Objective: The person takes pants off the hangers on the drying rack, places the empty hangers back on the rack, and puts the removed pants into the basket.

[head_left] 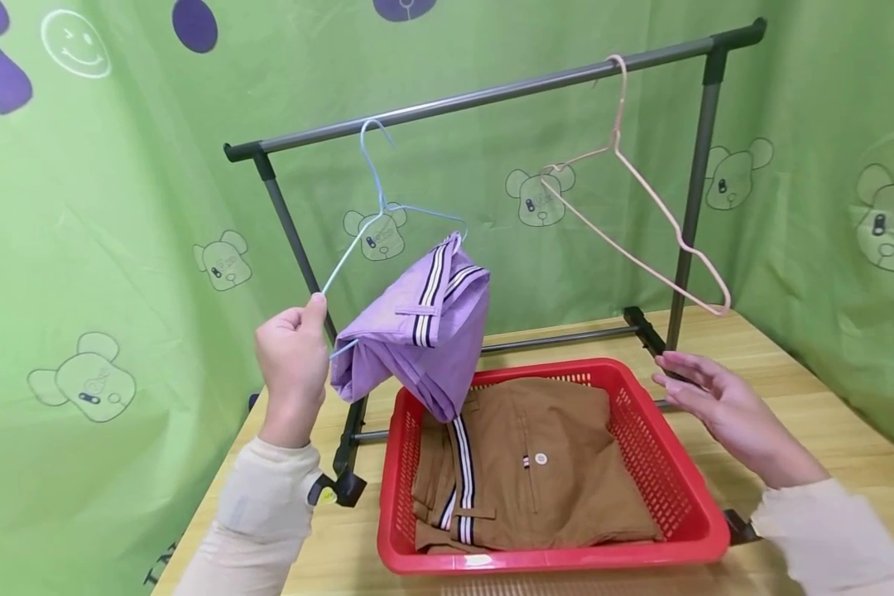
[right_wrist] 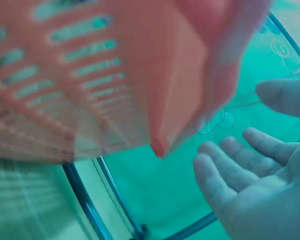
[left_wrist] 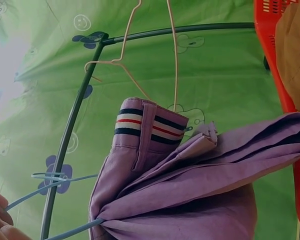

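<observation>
My left hand (head_left: 294,356) pinches one end of a light blue wire hanger (head_left: 350,252), whose hook overlaps the rack's top bar in the head view. Purple trousers (head_left: 410,331) with a striped inner waistband hang bunched on that hanger. The left wrist view shows the hanger wire running into the bunched purple cloth (left_wrist: 180,200). To the right of the basket, my right hand (head_left: 730,414) is held in the air with its fingers extended and nothing in it. In the right wrist view, the fingers (right_wrist: 230,175) of that hand are spread beside the basket's red wall.
A red plastic basket (head_left: 704,530) holding folded brown trousers (head_left: 566,463) stands on the wooden table (head_left: 782,389). Behind it rises a metal clothes rack (head_left: 492,98). A bare pink hanger (head_left: 663,207) hangs from the bar's right part. Green printed curtain (head_left: 119,248) surrounds the table.
</observation>
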